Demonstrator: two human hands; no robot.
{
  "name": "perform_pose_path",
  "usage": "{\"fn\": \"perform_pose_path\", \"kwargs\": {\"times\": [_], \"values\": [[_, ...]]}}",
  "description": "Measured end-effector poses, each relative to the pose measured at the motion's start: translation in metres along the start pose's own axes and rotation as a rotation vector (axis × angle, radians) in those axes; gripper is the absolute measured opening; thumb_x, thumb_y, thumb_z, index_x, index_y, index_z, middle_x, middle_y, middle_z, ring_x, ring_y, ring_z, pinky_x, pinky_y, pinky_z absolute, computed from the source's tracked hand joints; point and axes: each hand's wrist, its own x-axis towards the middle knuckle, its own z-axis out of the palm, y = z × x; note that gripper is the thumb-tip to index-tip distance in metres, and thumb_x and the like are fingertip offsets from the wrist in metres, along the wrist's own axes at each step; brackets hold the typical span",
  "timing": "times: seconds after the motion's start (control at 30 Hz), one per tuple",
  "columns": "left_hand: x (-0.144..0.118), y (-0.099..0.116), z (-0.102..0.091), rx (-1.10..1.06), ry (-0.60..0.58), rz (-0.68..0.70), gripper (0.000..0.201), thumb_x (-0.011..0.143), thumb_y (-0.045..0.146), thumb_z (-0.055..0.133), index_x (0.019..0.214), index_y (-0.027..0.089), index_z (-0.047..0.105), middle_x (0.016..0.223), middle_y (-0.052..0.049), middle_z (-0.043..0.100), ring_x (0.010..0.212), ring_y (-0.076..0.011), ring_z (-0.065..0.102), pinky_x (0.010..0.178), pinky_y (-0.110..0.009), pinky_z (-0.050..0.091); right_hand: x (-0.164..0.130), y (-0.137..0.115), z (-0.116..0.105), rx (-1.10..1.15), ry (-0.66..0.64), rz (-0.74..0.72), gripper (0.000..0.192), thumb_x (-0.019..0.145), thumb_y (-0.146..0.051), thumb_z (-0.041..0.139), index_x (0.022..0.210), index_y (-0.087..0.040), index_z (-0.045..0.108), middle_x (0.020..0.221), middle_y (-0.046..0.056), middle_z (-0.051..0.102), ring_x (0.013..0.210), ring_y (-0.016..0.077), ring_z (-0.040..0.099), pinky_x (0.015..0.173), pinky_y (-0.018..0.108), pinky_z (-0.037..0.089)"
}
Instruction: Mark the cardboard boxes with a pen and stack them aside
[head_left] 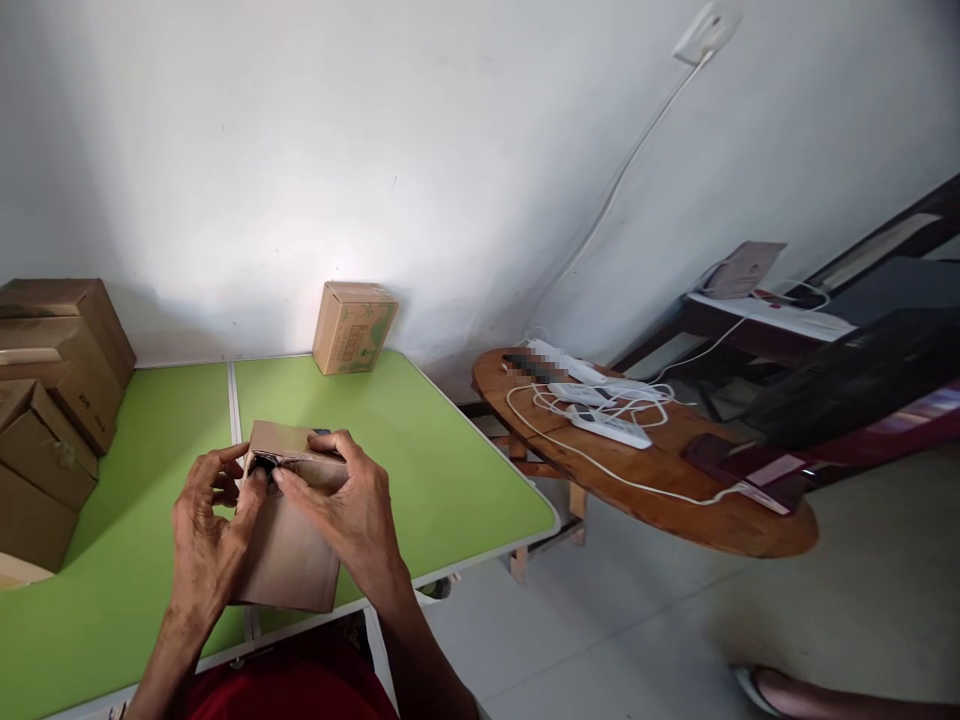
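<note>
Plain brown box (289,545); lime-green table (420,470); green-printed tan carton (352,327); white cables (600,410)

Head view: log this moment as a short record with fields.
held item: small cardboard box, held over the green table
left hand: grips the box's left side, fingers at its open top
right hand: clasps the top right
at wall: printed carton
far left: stacked cartons
right: wooden table with power strips

Head-worn view, forward and down, close over green table (450,470).
</note>
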Motion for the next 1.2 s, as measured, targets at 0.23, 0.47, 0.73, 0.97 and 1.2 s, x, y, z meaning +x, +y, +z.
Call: {"fn": "perform_pose_path", "kwargs": {"times": [0.23, 0.47, 0.73, 0.97, 1.2], "values": [[-0.006, 0.005, -0.001, 0.023, 0.001, -0.012, 0.041, 0.096, 0.056, 0.068, 0.116, 0.022, 0.081, 0.1, -0.007, 0.076, 0.079, -0.0209, 0.072, 0.054, -0.027, 0.051, 0.003, -0.007, 0.006, -0.104, 0.01, 0.021, 0.028, 0.076, -0.043, 0.089, 0.093, -0.03, 0.072, 0.104, 0.007, 0.088, 0.097, 0.0333, 0.083, 0.091, 0.047, 0.065], [0.004, 0.0, -0.007, -0.008, -0.094, 0.015, 0.055, 0.098, 0.065, 0.07, 0.134, 0.026, 0.084, 0.109, -0.008, 0.077, 0.077, -0.0194, 0.07, 0.064, -0.032, 0.058, 0.011, -0.005, 0.005, -0.146, -0.012, -0.026, 0.031, 0.076, -0.046, 0.09, 0.092, -0.028, 0.071, 0.104, 0.007, 0.087, 0.098, 0.032, 0.081, 0.092, 0.046, 0.064], [0.019, -0.004, -0.021, 0.165, -0.043, 0.003, 0.058, 0.1, 0.082, 0.061, 0.12, 0.032, 0.083, 0.124, -0.003, 0.081, 0.102, -0.0279, 0.073, 0.089, -0.042, 0.059, 0.016, -0.007, 0.025, -0.197, -0.007, -0.144, 0.042, 0.081, -0.053, 0.092, 0.098, -0.028, 0.064, 0.105, 0.005, 0.081, 0.103, 0.0291, 0.077, 0.091, 0.041, 0.061], [0.026, 0.0, -0.016, 0.21, -0.034, 0.034, 0.06, 0.099, 0.079, 0.061, 0.122, 0.028, 0.082, 0.118, -0.009, 0.075, 0.111, -0.0329, 0.071, 0.095, -0.049, 0.061, 0.022, -0.002, 0.019, -0.13, -0.046, -0.16, 0.044, 0.09, -0.05, 0.091, 0.117, -0.026, 0.066, 0.118, 0.005, 0.08, 0.116, 0.0297, 0.077, 0.098, 0.041, 0.061], [0.014, -0.015, -0.004, 0.022, -0.184, -0.091, 0.089, 0.084, 0.085, 0.077, 0.153, 0.031, 0.064, 0.153, -0.014, 0.062, 0.143, -0.0437, 0.059, 0.121, -0.067, 0.052, 0.028, 0.025, -0.009, 0.164, -0.085, -0.147, 0.057, 0.102, -0.07, 0.074, 0.139, -0.029, 0.065, 0.143, 0.009, 0.078, 0.13, 0.028, 0.076, 0.107, 0.042, 0.063]]}}
